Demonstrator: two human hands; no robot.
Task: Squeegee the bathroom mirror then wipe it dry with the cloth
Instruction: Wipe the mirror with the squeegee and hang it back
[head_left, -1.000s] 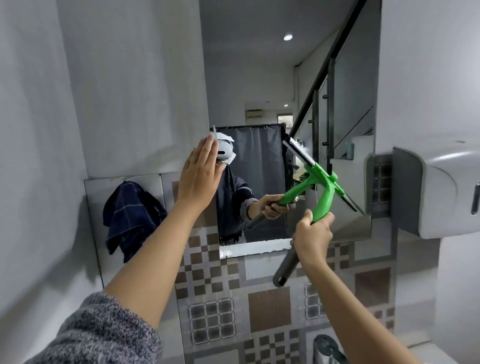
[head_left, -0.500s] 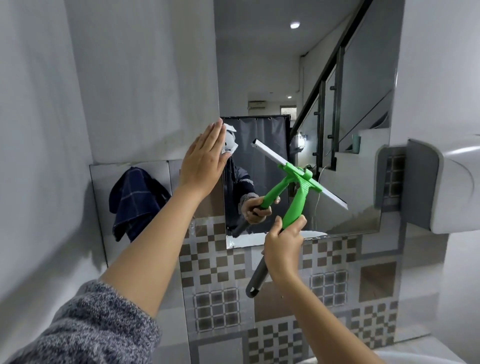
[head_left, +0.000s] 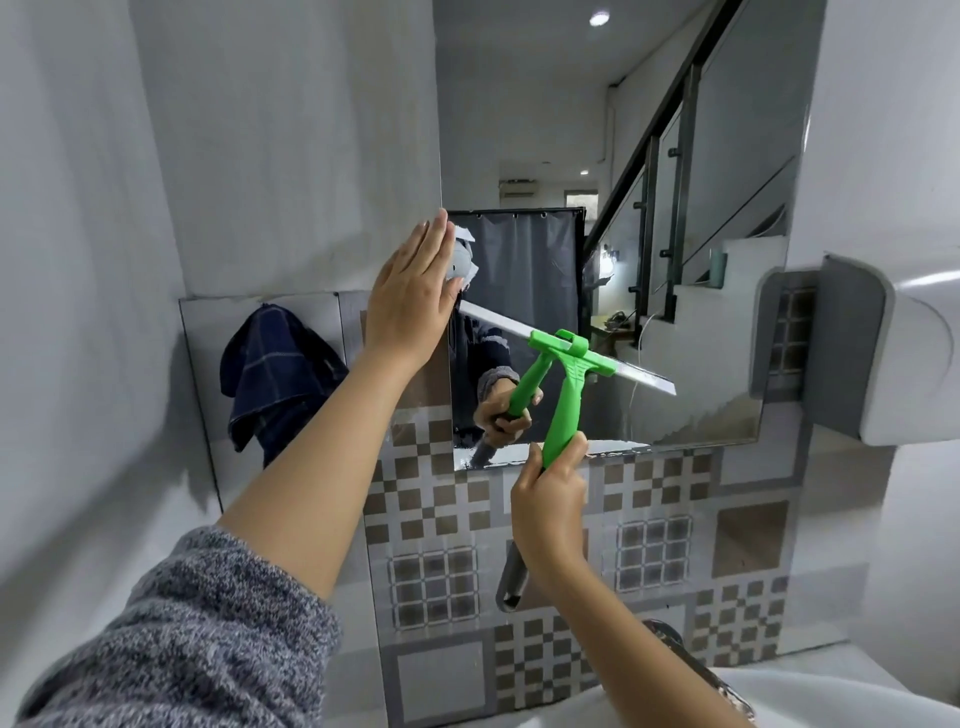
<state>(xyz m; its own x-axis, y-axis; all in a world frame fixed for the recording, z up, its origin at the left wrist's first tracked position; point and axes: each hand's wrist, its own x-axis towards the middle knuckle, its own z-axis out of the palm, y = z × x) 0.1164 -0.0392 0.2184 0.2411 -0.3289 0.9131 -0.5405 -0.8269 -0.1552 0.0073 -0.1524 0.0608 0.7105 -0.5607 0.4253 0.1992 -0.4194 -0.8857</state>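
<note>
The mirror (head_left: 691, 156) hangs on the wall ahead above patterned tiles. My right hand (head_left: 550, 499) grips the green squeegee (head_left: 563, 395) by its handle, whose grey end sticks out below the fist. The blade lies tilted across the lower part of the glass, its left end higher and hidden behind my left hand. My left hand (head_left: 410, 306) is flat with fingers together against the mirror's left edge, holding nothing. A dark blue checked cloth (head_left: 275, 374) hangs on the wall to the left of the mirror.
A white and grey dispenser (head_left: 893, 353) juts from the wall at the right, close to the mirror's lower right corner. A tap (head_left: 691, 670) and the white basin rim (head_left: 841, 691) show at the bottom right. A plain wall closes in the left side.
The squeegee has slid left and down across the glass, and its blade lies flatter. My left hand has stayed at the mirror's left edge. The view has shifted right.
</note>
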